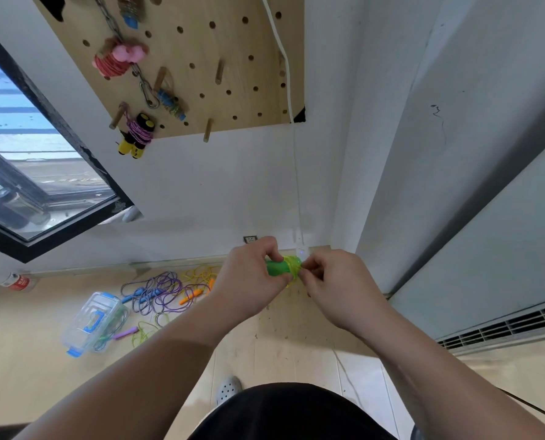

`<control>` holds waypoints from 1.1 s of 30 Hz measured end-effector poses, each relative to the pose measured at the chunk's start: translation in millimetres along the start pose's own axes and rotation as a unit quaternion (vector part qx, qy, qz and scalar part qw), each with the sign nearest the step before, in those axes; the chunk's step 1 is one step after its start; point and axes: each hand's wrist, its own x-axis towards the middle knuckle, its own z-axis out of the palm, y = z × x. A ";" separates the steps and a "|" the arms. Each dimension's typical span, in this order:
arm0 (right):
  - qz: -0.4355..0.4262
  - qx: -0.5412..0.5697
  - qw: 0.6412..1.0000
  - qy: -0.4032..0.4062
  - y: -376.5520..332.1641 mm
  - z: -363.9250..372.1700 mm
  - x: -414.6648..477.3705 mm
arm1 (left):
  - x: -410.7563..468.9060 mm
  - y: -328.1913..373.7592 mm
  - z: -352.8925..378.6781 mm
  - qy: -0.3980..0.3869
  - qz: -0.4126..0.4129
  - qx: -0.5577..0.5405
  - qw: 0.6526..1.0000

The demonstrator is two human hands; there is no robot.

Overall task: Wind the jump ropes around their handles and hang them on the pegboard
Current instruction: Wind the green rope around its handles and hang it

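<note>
Jump ropes [160,292] lie in a loose tangle on the floor near the foot of the wall, just right of a clear box [87,325] with blue clips. Up above, the pegboard [201,55] carries several wound bundles, and there's a bare peg [208,130] at its lower edge.

Now to the action, held in the air over the floor. The left hand [252,281] has its fingers curled round the green handles [275,268]. Yellow-green cord [291,265] is wrapped round their right end, and the right hand [337,287] pinches that cord with its fingers.

Light stuff, by the look of it: thin, limp, slick plastic cord that could spring loose. Best to hold the rigid handles at mid-length and keep the tail pinched tight.
</note>
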 end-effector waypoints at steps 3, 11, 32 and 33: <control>-0.012 -0.017 1.000 0.002 0.7 -3.5 -0.1 | -4.4 -3.0 4.6 -0.019 0.008 0.014 1.000; -0.055 0.012 0.998 0.034 -10.0 -4.6 -1.3 | 1.5 6.6 -5.5 -0.028 -0.059 -0.107 0.992; -0.133 0.128 0.961 0.207 11.8 23.9 -6.8 | 3.9 29.0 -5.8 0.021 -0.206 -0.559 0.803; -0.093 0.180 0.963 0.175 13.3 22.0 -6.4 | 3.0 30.1 -6.6 0.020 -0.201 -0.570 0.796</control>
